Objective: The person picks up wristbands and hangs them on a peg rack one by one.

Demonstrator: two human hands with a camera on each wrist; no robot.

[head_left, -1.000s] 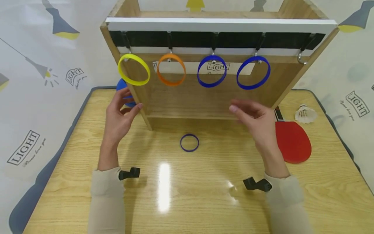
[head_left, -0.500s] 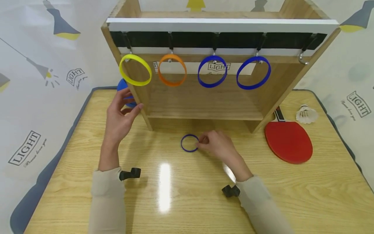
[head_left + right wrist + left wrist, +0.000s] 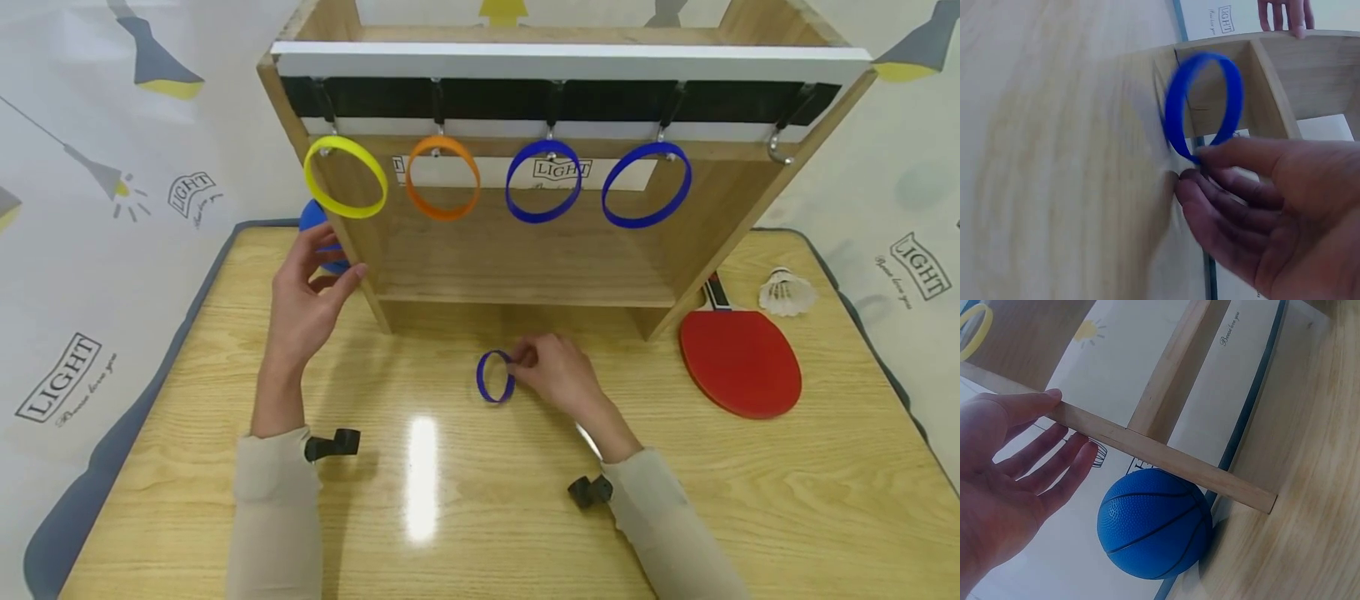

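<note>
My right hand (image 3: 557, 372) pinches a dark blue wristband (image 3: 495, 377) by its right edge, between thumb and fingers. The band is tilted up from the table just in front of a wooden rack (image 3: 525, 258); in the right wrist view the blue wristband (image 3: 1175, 109) appears as a tall, blurred loop. My left hand (image 3: 307, 292) holds the rack's left side panel (image 3: 1107, 428), thumb on the edge and fingers along the outside. From the rack's hooks hang a yellow wristband (image 3: 346, 212), an orange wristband (image 3: 442, 215) and two blue wristbands (image 3: 543, 218). The rightmost hook (image 3: 780, 150) carries no band.
A blue ball (image 3: 1154, 525) with basketball lines lies beside the rack's left side. At its right are a red table-tennis bat (image 3: 742, 362) and a white shuttlecock (image 3: 787, 292). Patterned cloth (image 3: 112, 267) surrounds the wooden table (image 3: 487, 500).
My right hand came down from the rack's right side to the wristband on the table. It now has the band by its edge and has tipped it up. The left hand stays put.
</note>
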